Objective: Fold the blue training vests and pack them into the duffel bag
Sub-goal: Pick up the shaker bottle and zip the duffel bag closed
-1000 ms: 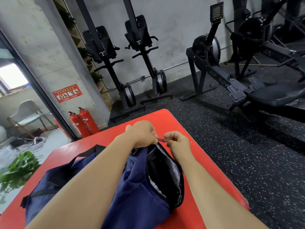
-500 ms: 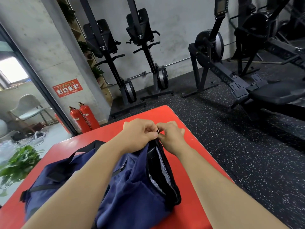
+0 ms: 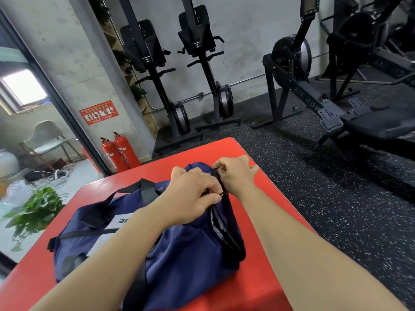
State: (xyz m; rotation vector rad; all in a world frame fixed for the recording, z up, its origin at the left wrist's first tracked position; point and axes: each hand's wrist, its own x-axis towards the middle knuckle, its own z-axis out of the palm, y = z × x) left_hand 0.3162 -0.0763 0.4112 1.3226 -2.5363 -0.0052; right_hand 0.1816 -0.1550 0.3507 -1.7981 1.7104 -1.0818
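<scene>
Bag [image 3: 184, 254] lies mid-table [image 3: 258, 254]. Left hand [image 3: 193, 194] pinches the pull [image 3: 223, 194], and right hand [image 3: 235, 173] grips the bag's far end. Best keep that end taut and draw straight along the zip.

The bag [image 3: 184, 254] lies on the table [image 3: 139, 173], its length running away from the person. The left hand [image 3: 193, 194] and the right hand [image 3: 233, 173] grip its far end, side by side. A plant [image 3: 36, 212] stands left of the table. Fire extinguishers [image 3: 125, 151] and rowing machines [image 3: 202, 63] stand behind it.
</scene>
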